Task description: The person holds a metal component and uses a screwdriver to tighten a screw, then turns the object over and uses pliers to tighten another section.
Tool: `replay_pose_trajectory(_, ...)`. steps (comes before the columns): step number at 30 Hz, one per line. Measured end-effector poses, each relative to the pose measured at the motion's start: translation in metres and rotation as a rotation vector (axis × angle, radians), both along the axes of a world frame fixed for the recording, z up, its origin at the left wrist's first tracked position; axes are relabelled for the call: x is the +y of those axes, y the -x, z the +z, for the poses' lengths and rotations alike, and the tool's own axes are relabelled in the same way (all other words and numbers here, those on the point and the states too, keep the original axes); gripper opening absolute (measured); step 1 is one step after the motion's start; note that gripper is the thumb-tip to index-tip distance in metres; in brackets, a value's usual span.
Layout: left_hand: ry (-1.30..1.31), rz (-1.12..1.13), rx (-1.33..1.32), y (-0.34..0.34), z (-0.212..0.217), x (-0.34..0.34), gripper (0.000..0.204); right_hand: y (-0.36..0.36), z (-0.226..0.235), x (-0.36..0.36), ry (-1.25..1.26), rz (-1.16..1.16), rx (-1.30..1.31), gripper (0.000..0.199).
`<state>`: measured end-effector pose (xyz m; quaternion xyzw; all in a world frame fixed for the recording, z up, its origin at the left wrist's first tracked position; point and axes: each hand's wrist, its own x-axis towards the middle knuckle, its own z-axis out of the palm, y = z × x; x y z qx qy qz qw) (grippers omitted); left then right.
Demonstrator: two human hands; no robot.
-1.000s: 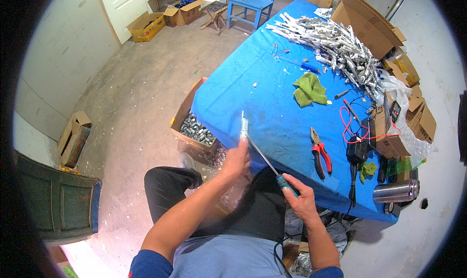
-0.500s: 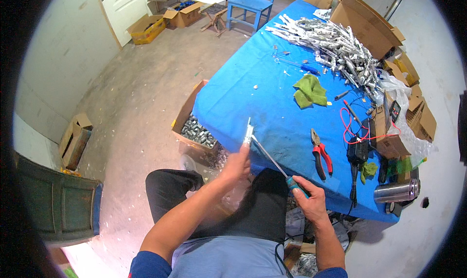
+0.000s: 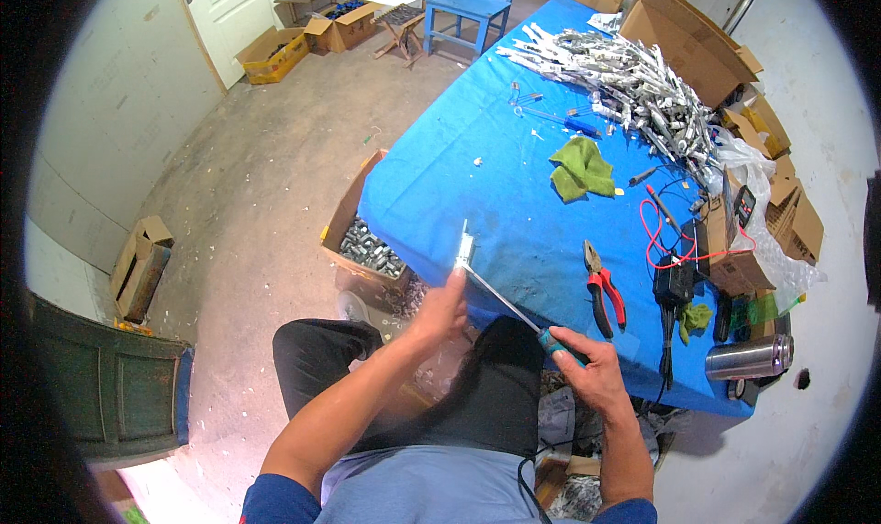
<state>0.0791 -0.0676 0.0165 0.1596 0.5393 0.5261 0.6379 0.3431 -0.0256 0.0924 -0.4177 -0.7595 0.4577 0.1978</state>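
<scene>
A small whitish-silver, tube-like piece point(image 3: 465, 250) with a thin metal pin at its far end is pinched in my left hand point(image 3: 442, 313), at the near left edge of the blue-covered table. My right hand point(image 3: 595, 373) is wrapped round the teal handle of a screwdriver point(image 3: 507, 301). Its long metal shaft slants up to the left, and the tip meets the near end of the piece, close to my left fingertips. What the tip does there is too small to make out. Pliers point(image 3: 601, 288) with red-and-black handles lie right of the screwdriver.
A heap of silvery-white pieces point(image 3: 633, 88) covers the table's far right. Nearer are a green cloth point(image 3: 582, 169), a black adapter point(image 3: 674, 284) with red leads, and a metal flask point(image 3: 748, 357). Below the table's left edge stands a cardboard box point(image 3: 341, 214) of small metal cylinders.
The screwdriver tip has moved slightly left and toward me, lower along the piece. My left hand has shifted a little left, still pinching the piece.
</scene>
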Motion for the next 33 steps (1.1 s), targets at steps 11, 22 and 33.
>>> replay_pose_trajectory(11, 0.017, 0.050, 0.032, -0.003, -0.003, 0.010, 0.061, 0.008, -0.035, -0.011, 0.569, -0.183, 0.245, 0.041)
replay_pose_trajectory(22, 0.026, 0.055, -0.158, 0.001, 0.001, 0.004, 0.060, 0.023, -0.045, -0.024, -0.370, 0.016, 0.068, 0.039)
replay_pose_trajectory(33, 0.027, 0.200, -0.288, 0.025, -0.001, 0.006, 0.041, 0.023, -0.019, -0.029, 0.238, -0.136, 0.080, 0.037)
